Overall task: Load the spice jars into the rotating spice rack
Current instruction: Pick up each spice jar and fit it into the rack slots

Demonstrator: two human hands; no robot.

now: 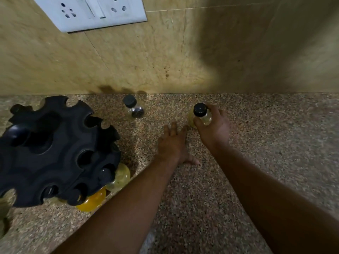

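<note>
A black rotating spice rack (55,149) stands at the left on the speckled counter, with jars of yellow spice (121,176) and orange spice (92,200) hanging from its lower slots. My right hand (213,128) grips a clear jar with pale yellow contents and a black cap (200,114) near the back wall. My left hand (173,143) lies flat on the counter just left of it, fingers spread, holding nothing. A second jar with dark spice and a black cap (134,109) stands alone by the wall, between the rack and my hands.
The granite counter (275,143) runs to a tan stone backsplash (146,61). A white switch and socket plate (91,11) is mounted on the wall at upper left.
</note>
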